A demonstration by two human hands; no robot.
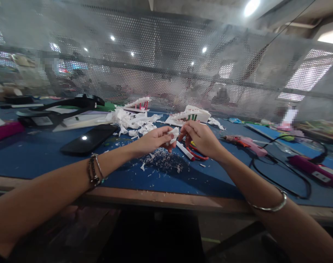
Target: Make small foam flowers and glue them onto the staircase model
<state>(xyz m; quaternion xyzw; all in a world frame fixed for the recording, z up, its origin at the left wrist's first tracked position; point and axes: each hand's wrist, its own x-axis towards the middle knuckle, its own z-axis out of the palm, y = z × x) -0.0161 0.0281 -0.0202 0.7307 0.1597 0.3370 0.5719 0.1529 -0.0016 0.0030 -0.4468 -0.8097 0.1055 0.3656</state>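
Observation:
My left hand [158,141] is closed on a small crumpled white piece [173,135], which looks like paper or thin foam. Close beside it, my right hand [199,138] has its fingers curled together in a pinch near the white piece. Whatever those fingertips hold, if anything, is hidden. Fine white shreds [166,160] lie scattered on the blue tabletop [122,171] under both hands. A white marker with a red end [186,151] and red looped handles [201,157] are partly covered by my right hand.
White scraps [128,118] are heaped behind my left hand, beside a black phone [91,138]. Two small white models [195,114] [140,103] stand farther back. To the right lie a pink glue gun [250,146], a looping black cable [288,191] and a magenta power strip [314,170].

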